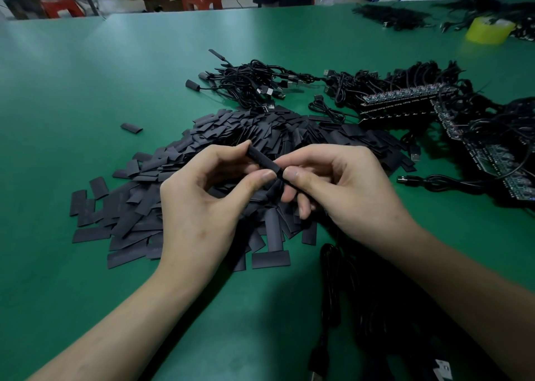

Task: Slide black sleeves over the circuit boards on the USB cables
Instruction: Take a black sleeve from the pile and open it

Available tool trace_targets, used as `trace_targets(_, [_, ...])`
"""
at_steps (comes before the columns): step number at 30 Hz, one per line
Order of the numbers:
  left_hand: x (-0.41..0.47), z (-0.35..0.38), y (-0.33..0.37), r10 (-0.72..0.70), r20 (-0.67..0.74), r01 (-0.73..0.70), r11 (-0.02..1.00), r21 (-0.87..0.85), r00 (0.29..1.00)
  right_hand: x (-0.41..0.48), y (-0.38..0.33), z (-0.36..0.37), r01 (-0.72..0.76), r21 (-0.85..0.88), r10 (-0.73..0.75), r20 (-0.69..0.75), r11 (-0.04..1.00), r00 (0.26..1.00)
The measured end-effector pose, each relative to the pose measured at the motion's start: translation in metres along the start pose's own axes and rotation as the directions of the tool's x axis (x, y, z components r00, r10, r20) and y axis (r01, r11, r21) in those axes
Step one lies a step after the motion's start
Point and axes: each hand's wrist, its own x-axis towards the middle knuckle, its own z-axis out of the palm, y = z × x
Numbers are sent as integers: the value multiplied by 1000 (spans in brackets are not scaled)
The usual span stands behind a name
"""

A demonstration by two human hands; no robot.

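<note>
A green table fills the view. At its centre, spreading toward 9 o'clock, lies a broad pile of flat black sleeves. At 2 to 3 o'clock sit bundled cables with rows of bare circuit boards, stacked edge to edge. At 12 o'clock, just beyond the pile, lies a looser tangle of cables, some with black-covered ends.

Both hands hover over the middle of the pile. The left hand has its fingers curled and pinches a rounded sleeve between thumb and forefinger. The sleeve slants from 11 o'clock down to 5 o'clock between the two hands. The right hand, fingers likewise curled, pinches what seems to be the USB cable right at the sleeve's lower end; the cable drops away in loops toward 5 o'clock. How far the board sits inside the sleeve cannot be told.

A yellow tape roll stands at 1 o'clock near the far edge. One stray sleeve lies alone at 10 o'clock, apart from the pile.
</note>
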Motion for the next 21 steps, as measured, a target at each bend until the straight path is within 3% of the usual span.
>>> trace_targets(6, [1, 2, 0, -59, 24, 59, 998, -17, 998, -1, -3, 0, 29, -74, -32, -33, 997, 999])
trace_targets(11, [1, 5, -3, -108, 39, 110, 993, -52, 993, -3, -7, -1, 18, -281, -21, -9, 959, 1000])
trace_targets(13, [1, 5, -4, -133, 32, 134, 989, -60, 991, -3, -11, -4, 75, -450, -66, 37, 890, 997])
trace_targets(16, [1, 3, -4, -88, -1, 88, 996, 20, 996, 1, -19, -18, 178, -706, -97, 153, 685, 983])
trace_targets(18, [0, 2, -3, -51, -13, 52, 998, 47, 999, 6, -23, -32, 190, -780, -25, 218, 597, 976])
trace_targets(21, [2, 0, -3, -72, -20, 71, 997, -11, 997, 9, -21, -47, 214, -793, 50, 294, 571, 955])
